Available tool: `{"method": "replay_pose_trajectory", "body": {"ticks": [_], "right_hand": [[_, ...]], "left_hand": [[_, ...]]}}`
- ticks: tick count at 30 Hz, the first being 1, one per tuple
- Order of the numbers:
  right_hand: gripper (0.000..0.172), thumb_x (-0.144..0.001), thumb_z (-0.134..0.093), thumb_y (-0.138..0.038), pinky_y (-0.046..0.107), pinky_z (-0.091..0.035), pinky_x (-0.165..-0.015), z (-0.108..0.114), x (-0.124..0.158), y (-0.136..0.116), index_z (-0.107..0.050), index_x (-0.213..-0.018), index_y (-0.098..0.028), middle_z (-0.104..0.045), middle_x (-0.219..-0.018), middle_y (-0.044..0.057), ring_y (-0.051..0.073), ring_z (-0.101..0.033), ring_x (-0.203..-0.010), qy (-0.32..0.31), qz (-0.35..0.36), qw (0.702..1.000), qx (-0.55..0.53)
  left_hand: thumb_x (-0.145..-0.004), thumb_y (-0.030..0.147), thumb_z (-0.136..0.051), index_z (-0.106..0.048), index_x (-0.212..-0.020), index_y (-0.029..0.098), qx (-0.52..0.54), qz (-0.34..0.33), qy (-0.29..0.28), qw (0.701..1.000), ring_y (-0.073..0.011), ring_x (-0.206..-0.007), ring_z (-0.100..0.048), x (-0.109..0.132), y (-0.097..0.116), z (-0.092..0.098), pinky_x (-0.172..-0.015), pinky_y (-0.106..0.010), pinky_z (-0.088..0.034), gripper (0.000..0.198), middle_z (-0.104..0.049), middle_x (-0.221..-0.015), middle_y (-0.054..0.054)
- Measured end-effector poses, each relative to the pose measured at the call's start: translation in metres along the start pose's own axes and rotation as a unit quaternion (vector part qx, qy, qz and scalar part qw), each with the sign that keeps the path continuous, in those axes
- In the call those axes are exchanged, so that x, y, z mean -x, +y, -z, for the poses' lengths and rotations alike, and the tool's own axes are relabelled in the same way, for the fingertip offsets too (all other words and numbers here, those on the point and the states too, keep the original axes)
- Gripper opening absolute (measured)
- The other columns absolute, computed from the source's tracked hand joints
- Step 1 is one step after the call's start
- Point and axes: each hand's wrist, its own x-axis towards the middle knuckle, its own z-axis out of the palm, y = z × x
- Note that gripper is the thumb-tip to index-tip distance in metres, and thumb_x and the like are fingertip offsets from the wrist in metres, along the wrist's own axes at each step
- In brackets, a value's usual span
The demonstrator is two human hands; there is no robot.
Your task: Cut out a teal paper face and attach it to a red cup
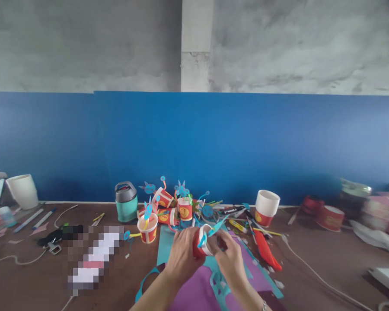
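Note:
My left hand (185, 250) is wrapped round a red and white paper cup (199, 243), tilted so that its mouth faces right. At the cup's rim, my right hand (228, 255) has its fingers bent round a blue paper strip (218, 225); the fingertips are partly hidden. Beneath both hands lie purple paper (191, 289) and a blue sheet with cut-outs (218, 280). Just beyond stand and lie several decorated paper cups, among them an upright one (148, 231) with straws and blue paper shapes in it.
A teal lidded container (127, 205) stands at the back left. Stacked white cups (267, 205) are at the back right. A red pointed object (267, 250), pens and paper scraps lie right of the paper. A white cable (324, 287) crosses the table.

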Motion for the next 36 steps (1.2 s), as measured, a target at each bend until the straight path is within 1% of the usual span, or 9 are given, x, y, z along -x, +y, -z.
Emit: {"method": "replay_pose_trajectory", "body": {"ticks": [4, 7, 12, 23, 26, 28, 30, 32, 36], "right_hand": [[0.011, -0.068, -0.061, -0.022, 0.03, -0.043, -0.066, 0.002, -0.004, 0.002, -0.066, -0.059, -0.02, -0.066, -0.066, 0.004, 0.023, -0.057, -0.07, -0.036, -0.001, 0.998, 0.043], [0.012, -0.068, -0.059, -0.02, 0.031, -0.044, -0.07, 0.0, -0.004, 0.003, -0.07, -0.062, -0.02, -0.069, -0.073, 0.006, 0.026, -0.06, -0.077, -0.043, -0.032, 0.998, 0.029], [0.019, -0.07, -0.059, -0.029, 0.029, -0.044, -0.059, -0.004, 0.0, 0.001, -0.074, -0.069, -0.017, -0.068, -0.064, 0.005, 0.024, -0.06, -0.067, -0.057, -0.113, 0.991, -0.035], [0.018, -0.066, -0.063, -0.029, 0.026, -0.039, -0.051, -0.009, 0.001, 0.001, -0.07, -0.058, -0.015, -0.06, -0.05, 0.001, 0.017, -0.052, -0.053, -0.059, -0.201, 0.969, -0.132], [0.02, -0.066, -0.065, -0.031, 0.027, -0.039, -0.052, -0.008, 0.0, 0.005, -0.069, -0.058, -0.014, -0.061, -0.055, 0.003, 0.018, -0.052, -0.057, -0.056, -0.165, 0.974, -0.142], [0.021, -0.069, -0.066, -0.035, 0.027, -0.04, -0.056, -0.005, -0.001, 0.007, -0.07, -0.068, -0.014, -0.064, -0.066, 0.004, 0.018, -0.053, -0.062, -0.019, -0.11, 0.982, -0.154], [0.022, -0.073, -0.064, -0.038, 0.025, -0.039, -0.055, -0.001, -0.003, 0.009, -0.067, -0.078, -0.017, -0.062, -0.071, 0.003, 0.016, -0.05, -0.063, 0.052, -0.079, 0.982, -0.165], [0.021, -0.075, -0.063, -0.04, 0.023, -0.035, -0.05, 0.001, -0.005, 0.01, -0.063, -0.077, -0.019, -0.056, -0.064, -0.002, 0.013, -0.044, -0.056, 0.085, -0.096, 0.977, -0.168], [0.03, -0.073, -0.063, -0.045, 0.023, -0.027, -0.044, 0.0, -0.007, 0.01, -0.056, -0.059, -0.019, -0.047, -0.052, -0.004, 0.011, -0.037, -0.049, -0.001, -0.163, 0.967, -0.194]], "left_hand": [[-0.059, 0.007, -0.05, -0.045, -0.111, 0.02, -0.014, -0.02, 0.009, 1.0, -0.0263, -0.088, -0.06, 0.004, -0.006, -0.007, -0.078, -0.042, -0.043, 0.054, -0.064, -0.097, -0.007], [-0.061, 0.009, -0.05, -0.044, -0.112, 0.019, -0.037, -0.024, 0.009, 0.999, -0.0267, -0.089, -0.061, 0.006, -0.007, -0.012, -0.079, -0.043, -0.042, 0.052, -0.064, -0.097, -0.008], [-0.063, 0.013, -0.053, -0.043, -0.113, 0.018, -0.056, -0.017, 0.02, 0.998, -0.0265, -0.088, -0.062, 0.008, -0.006, -0.018, -0.079, -0.043, -0.043, 0.052, -0.065, -0.097, -0.009], [-0.059, 0.006, -0.053, -0.043, -0.115, 0.016, -0.076, -0.015, 0.045, 0.996, -0.027, -0.087, -0.063, 0.01, -0.004, -0.023, -0.08, -0.045, -0.045, 0.057, -0.066, -0.095, -0.01], [-0.063, 0.01, -0.056, -0.046, -0.113, 0.015, -0.016, 0.024, 0.038, 0.999, -0.0285, -0.089, -0.062, 0.009, -0.005, -0.023, -0.079, -0.046, -0.046, 0.051, -0.066, -0.095, -0.011], [-0.066, 0.016, -0.06, -0.047, -0.114, 0.015, 0.072, 0.083, 0.042, 0.993, -0.0281, -0.09, -0.062, 0.007, -0.005, -0.021, -0.079, -0.044, -0.047, 0.049, -0.065, -0.099, -0.012], [-0.067, 0.021, -0.064, -0.046, -0.115, 0.016, 0.186, 0.143, 0.041, 0.971, -0.0264, -0.092, -0.062, 0.004, -0.006, -0.02, -0.079, -0.04, -0.049, 0.051, -0.065, -0.103, -0.011], [-0.065, 0.022, -0.066, -0.046, -0.116, 0.016, 0.274, 0.18, 0.031, 0.944, -0.0249, -0.093, -0.062, 0.001, -0.005, -0.017, -0.081, -0.037, -0.049, 0.054, -0.065, -0.104, -0.01], [-0.063, 0.02, -0.068, -0.048, -0.115, 0.016, 0.351, 0.192, 0.018, 0.916, -0.0241, -0.093, -0.061, -0.001, 0.0, -0.01, -0.083, -0.036, -0.048, 0.056, -0.066, -0.103, -0.009]]}}
